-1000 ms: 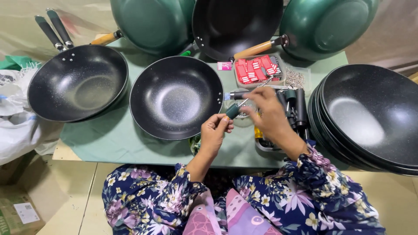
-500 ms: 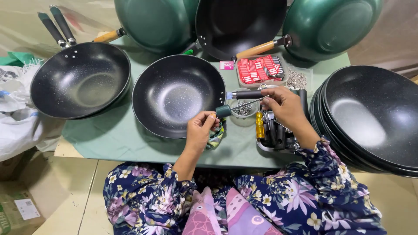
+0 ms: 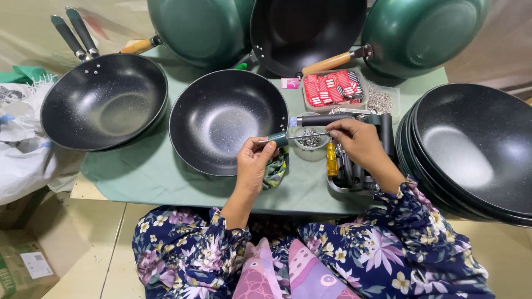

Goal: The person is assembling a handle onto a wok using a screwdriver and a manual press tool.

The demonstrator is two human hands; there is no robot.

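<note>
I see a small teal handle cap pinched in the fingertips of the left hand, held just above the near rim of the middle black wok. A thin metal rod runs from the cap toward the right hand, whose thumb and forefinger are closed on its far end. Both hands hover over the green cloth that covers the table.

Directly under the rod sits a small clear bowl of screws, and a dark pan handle lies just behind it. Beneath the left hand a crumpled patterned rag rests on the cloth. Under the right wrist I make out a yellow-handled screwdriver lying by a dark tool holder.

Farther back, a clear tray of red packets stands beside a heap of small metal parts. A second black wok lies to the left, a stack of black woks crowds the right edge, and green woks lean upright at the back.
</note>
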